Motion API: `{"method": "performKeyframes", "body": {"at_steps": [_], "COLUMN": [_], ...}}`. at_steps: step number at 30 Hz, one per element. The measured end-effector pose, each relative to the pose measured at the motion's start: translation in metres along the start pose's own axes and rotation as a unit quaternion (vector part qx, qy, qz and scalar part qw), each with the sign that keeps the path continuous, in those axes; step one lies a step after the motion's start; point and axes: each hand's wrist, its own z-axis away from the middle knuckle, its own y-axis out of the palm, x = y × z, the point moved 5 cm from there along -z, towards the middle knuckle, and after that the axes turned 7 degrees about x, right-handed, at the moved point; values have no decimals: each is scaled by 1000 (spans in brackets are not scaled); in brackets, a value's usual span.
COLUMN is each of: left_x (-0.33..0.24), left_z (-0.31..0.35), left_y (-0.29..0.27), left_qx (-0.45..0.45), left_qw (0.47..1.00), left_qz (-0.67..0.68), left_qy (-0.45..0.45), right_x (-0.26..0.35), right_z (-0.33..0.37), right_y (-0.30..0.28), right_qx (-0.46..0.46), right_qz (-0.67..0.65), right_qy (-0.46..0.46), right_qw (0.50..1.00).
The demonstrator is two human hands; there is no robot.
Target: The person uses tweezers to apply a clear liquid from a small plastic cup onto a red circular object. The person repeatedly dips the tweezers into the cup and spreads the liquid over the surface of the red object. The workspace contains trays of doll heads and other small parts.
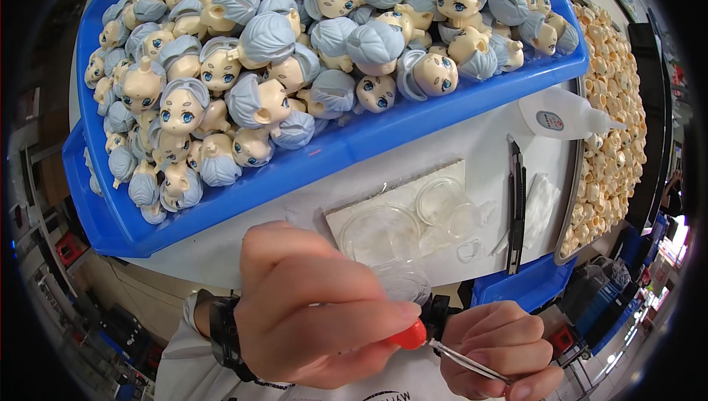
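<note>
My left hand (310,309) pinches a red bit (411,335), right hand (498,346) pinches tweezers (470,363). Table (488,149) shows between tub edge (332,156) and knife (515,209).

1. Top, left to right: a large blue plastic tray (295,183) heaped with blue-haired doll heads (273,40) blocks passage.
2. Centre right: a strip of white tabletop (488,159) leaves a hand room between that tray and a pale rectangular board (451,173).
3. Right: a translucent white squeeze bottle (557,115) and slim black utility knife (516,206) obstruct sideways passage.
4. Lower centre: the left hand (317,312) obstructs the board's lower-left side.
</note>
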Motion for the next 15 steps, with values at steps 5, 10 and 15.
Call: {"method": "performKeyframes", "body": {"at_steps": [5, 10, 15], "left_x": [0, 1, 1], "left_z": [1, 1, 2], "left_y": [-4, -4, -5], "left_qx": [-4, 9, 25], "left_qw": [1000, 1000, 999], "left_qz": [4, 4, -3], "left_qy": [1, -8, -26], "right_x": [-2, 0, -1], "right_z": [8, 1, 15], "right_y": [-16, 1, -18], "right_qx": [86, 37, 105], "right_qz": [-26, 5, -25], "right_qy": [111, -14, 93], "right_qw": [990, 999, 990]}}
